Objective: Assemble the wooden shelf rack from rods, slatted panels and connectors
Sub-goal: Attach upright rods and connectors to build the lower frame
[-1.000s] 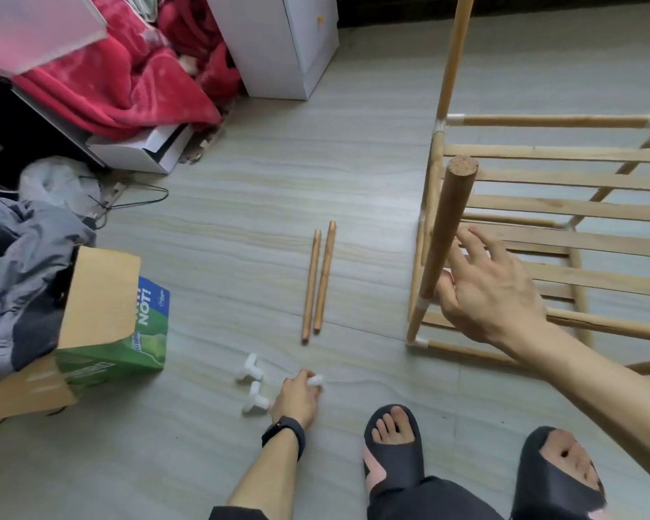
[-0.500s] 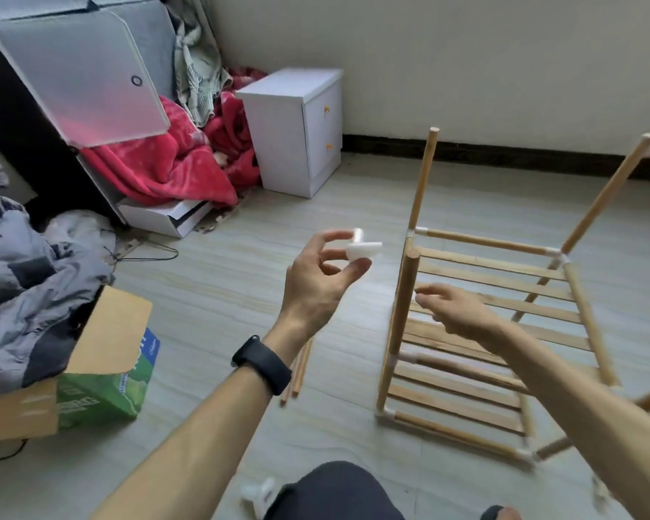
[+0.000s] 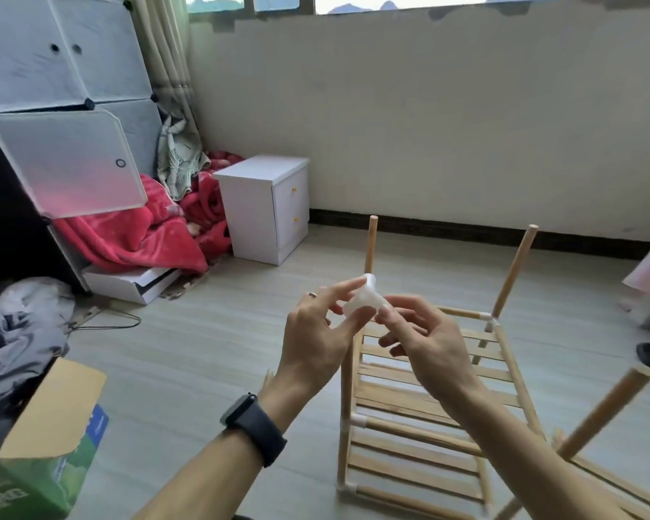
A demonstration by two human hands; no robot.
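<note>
Wooden shelf rack (image 3: 421,403), partly built, stands on the floor (image 3: 203,350) at about 5 o'clock in the view, with its slatted panels joined to the side rods by white joint pieces (image 3: 358,420). Two bare upright rods rise from its far side, one (image 3: 371,243) near 12 o'clock and one (image 3: 515,272) toward 2 o'clock, and a third rod (image 3: 603,412) leans in at 4 o'clock. Both hands are raised in front of the rack at the centre of the view, holding one white plastic connector (image 3: 361,302) between them. The left hand (image 3: 316,339) has a closed grip on it, thumb under and fingertips over its left end. The right hand (image 3: 424,343) pinches its right end in a closed fingertip grip. A black watch (image 3: 254,425) sits on the left wrist. An open cardboard box (image 3: 49,425) lies at 8 o'clock, a white cabinet (image 3: 267,208) stands against the wall near 11 o'clock, and a red blanket (image 3: 139,234) is heaped beside it at 10 o'clock.
</note>
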